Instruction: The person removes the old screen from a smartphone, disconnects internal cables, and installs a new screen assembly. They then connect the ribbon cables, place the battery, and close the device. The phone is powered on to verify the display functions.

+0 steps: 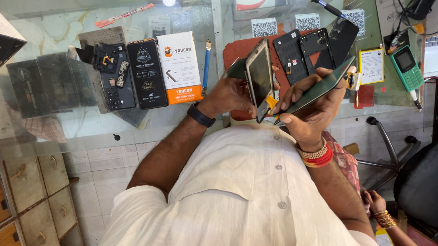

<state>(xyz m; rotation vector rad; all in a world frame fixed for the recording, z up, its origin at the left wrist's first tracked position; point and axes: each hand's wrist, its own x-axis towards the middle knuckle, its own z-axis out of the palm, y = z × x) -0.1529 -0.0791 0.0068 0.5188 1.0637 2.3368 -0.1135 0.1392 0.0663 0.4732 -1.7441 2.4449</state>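
At frame centre, the left hand (230, 94) grips a grey opened phone body (260, 78); the right hand (312, 110) clasps a thin dark-green display panel (320, 88).

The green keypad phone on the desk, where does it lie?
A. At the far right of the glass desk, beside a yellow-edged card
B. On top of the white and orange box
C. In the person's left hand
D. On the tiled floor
A. The green keypad phone lies on the glass desk at its far right, next to the yellow-edged card, away from both hands.
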